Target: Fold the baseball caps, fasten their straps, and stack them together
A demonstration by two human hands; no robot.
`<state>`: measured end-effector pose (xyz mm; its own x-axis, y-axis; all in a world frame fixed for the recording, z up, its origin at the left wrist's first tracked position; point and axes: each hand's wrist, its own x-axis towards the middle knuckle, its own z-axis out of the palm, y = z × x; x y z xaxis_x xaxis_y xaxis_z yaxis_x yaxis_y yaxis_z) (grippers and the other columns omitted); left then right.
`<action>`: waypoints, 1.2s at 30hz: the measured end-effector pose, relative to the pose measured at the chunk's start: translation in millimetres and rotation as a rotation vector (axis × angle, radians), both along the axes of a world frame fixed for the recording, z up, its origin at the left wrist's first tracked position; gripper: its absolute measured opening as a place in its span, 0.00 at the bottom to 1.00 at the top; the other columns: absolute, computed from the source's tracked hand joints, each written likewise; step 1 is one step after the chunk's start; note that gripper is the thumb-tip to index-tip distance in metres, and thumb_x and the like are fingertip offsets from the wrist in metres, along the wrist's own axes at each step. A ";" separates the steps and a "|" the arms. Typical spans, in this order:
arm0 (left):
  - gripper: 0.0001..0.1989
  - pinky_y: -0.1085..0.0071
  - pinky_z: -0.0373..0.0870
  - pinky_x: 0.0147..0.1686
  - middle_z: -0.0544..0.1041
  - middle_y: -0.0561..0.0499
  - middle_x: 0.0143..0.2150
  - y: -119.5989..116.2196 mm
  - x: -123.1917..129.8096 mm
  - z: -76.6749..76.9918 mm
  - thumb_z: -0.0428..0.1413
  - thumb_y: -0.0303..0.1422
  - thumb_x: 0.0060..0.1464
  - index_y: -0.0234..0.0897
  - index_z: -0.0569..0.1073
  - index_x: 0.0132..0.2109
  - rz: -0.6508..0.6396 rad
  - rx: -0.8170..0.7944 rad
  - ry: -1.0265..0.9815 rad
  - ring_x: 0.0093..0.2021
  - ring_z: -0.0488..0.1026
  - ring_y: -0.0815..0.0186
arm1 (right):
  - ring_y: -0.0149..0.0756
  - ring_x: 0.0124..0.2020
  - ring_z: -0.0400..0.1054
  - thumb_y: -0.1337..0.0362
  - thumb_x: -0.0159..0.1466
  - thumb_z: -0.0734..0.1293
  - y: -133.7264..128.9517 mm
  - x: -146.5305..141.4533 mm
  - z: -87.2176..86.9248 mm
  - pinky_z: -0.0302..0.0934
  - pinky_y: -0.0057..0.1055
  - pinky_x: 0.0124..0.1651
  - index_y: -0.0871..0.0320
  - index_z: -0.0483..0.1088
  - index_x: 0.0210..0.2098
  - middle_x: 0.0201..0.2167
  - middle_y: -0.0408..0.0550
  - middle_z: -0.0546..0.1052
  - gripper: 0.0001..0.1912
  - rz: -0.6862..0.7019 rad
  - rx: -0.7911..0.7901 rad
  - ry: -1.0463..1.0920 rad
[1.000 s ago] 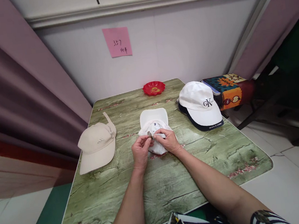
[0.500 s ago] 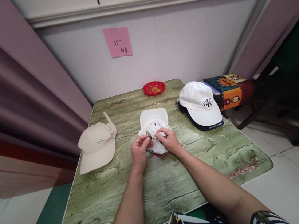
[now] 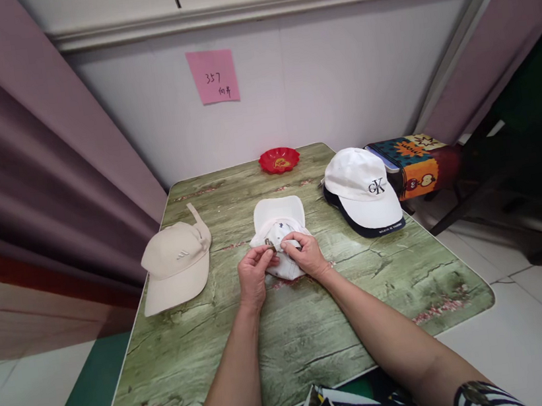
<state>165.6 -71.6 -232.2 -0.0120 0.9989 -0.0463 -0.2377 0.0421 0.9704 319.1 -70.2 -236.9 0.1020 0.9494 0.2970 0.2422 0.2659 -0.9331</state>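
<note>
A small white cap (image 3: 278, 210) lies on the table with its brim pointing away from me and its back strap towards me. My left hand (image 3: 255, 272) pinches the left part of the strap, by a small metal buckle. From the other side, my right hand (image 3: 310, 256) pinches the strap close to the left fingertips. My fingers cover part of the strap and buckle. On the left lies a beige cap (image 3: 173, 262) with its strap end sticking up loose. A white cap with dark lettering (image 3: 361, 184) sits at the right, over a dark navy brim.
A red scalloped dish (image 3: 279, 160) stands at the back of the green wood-patterned table (image 3: 212, 364). Beyond the table's right edge is a colourful patterned box (image 3: 418, 163). A pink note (image 3: 213, 76) is stuck on the wall behind.
My left hand has shifted very slightly at the strap. Both hands keep their pinch on the small cap, and the other caps have not moved.
</note>
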 end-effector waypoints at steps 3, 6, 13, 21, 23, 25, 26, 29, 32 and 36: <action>0.17 0.72 0.72 0.29 0.79 0.51 0.27 -0.7 0.6 1.7 0.67 0.37 0.42 0.32 0.76 0.38 -0.004 -0.010 -0.015 0.24 0.75 0.67 | 0.31 0.25 0.61 0.55 0.59 0.66 0.0 0.0 -0.1 0.57 0.27 0.31 0.58 0.74 0.30 0.23 0.41 0.72 0.13 0.002 0.002 0.003; 0.17 0.72 0.72 0.30 0.79 0.50 0.27 -1.7 1.2 2.5 0.67 0.38 0.42 0.32 0.76 0.38 -0.014 -0.021 -0.018 0.24 0.75 0.67 | 0.31 0.25 0.61 0.55 0.59 0.66 0.2 0.2 -1.0 0.57 0.26 0.32 0.58 0.74 0.30 0.23 0.41 0.71 0.13 0.015 0.007 0.003; 0.17 0.72 0.72 0.30 0.79 0.50 0.26 -2.4 1.9 -0.7 0.67 0.38 0.44 0.32 0.76 0.39 -0.056 -0.023 0.010 0.24 0.76 0.67 | 0.31 0.26 0.63 0.55 0.60 0.66 0.1 -0.3 -2.1 0.58 0.26 0.33 0.59 0.74 0.30 0.23 0.41 0.73 0.13 0.056 0.029 0.004; 0.17 0.70 0.73 0.30 0.80 0.50 0.28 1.3 -1.1 0.6 0.68 0.37 0.41 0.32 0.76 0.37 0.004 -0.036 -0.117 0.25 0.75 0.67 | 0.31 0.25 0.64 0.54 0.61 0.65 -0.3 0.5 -3.5 0.60 0.27 0.31 0.58 0.72 0.31 0.23 0.41 0.72 0.13 0.069 0.008 0.148; 0.17 0.70 0.74 0.30 0.79 0.50 0.28 1.4 -1.1 1.5 0.68 0.37 0.40 0.32 0.76 0.36 0.006 -0.041 -0.131 0.25 0.75 0.67 | 0.31 0.26 0.65 0.54 0.60 0.65 0.7 0.2 -5.1 0.60 0.26 0.31 0.58 0.72 0.31 0.24 0.42 0.72 0.13 0.060 0.001 0.143; 0.17 0.70 0.74 0.30 0.80 0.50 0.28 1.2 -0.9 1.8 0.68 0.37 0.40 0.32 0.76 0.37 0.001 -0.040 -0.130 0.25 0.75 0.67 | 0.32 0.27 0.65 0.54 0.60 0.66 1.6 -0.3 -6.1 0.60 0.26 0.31 0.58 0.72 0.31 0.24 0.42 0.73 0.12 0.048 -0.003 0.136; 0.17 0.70 0.74 0.31 0.80 0.50 0.28 1.0 -0.8 1.7 0.68 0.37 0.41 0.32 0.76 0.37 -0.004 -0.038 -0.127 0.25 0.75 0.67 | 0.32 0.27 0.66 0.54 0.60 0.66 1.8 -0.5 -6.3 0.60 0.26 0.31 0.58 0.72 0.31 0.24 0.42 0.73 0.12 0.046 -0.005 0.135; 0.17 0.70 0.74 0.31 0.80 0.49 0.28 0.6 -1.1 0.5 0.67 0.37 0.42 0.32 0.76 0.37 -0.024 -0.026 -0.112 0.26 0.75 0.67 | 0.32 0.27 0.65 0.55 0.59 0.66 2.0 -1.0 -5.6 0.60 0.27 0.31 0.58 0.72 0.31 0.24 0.42 0.73 0.12 0.042 -0.004 0.138; 0.16 0.71 0.73 0.31 0.79 0.50 0.28 0.4 -1.7 -1.1 0.67 0.37 0.44 0.32 0.76 0.38 -0.041 -0.016 -0.096 0.25 0.75 0.67 | 0.32 0.27 0.65 0.56 0.59 0.66 1.8 -1.2 -4.6 0.60 0.27 0.31 0.58 0.73 0.31 0.24 0.42 0.73 0.11 0.037 -0.002 0.131; 0.16 0.71 0.73 0.30 0.79 0.50 0.28 0.7 -1.5 -2.1 0.67 0.37 0.44 0.32 0.76 0.38 -0.049 -0.020 -0.087 0.25 0.75 0.67 | 0.32 0.28 0.65 0.57 0.59 0.66 2.4 -0.8 -4.3 0.60 0.27 0.33 0.58 0.73 0.30 0.25 0.43 0.74 0.11 0.040 0.005 0.107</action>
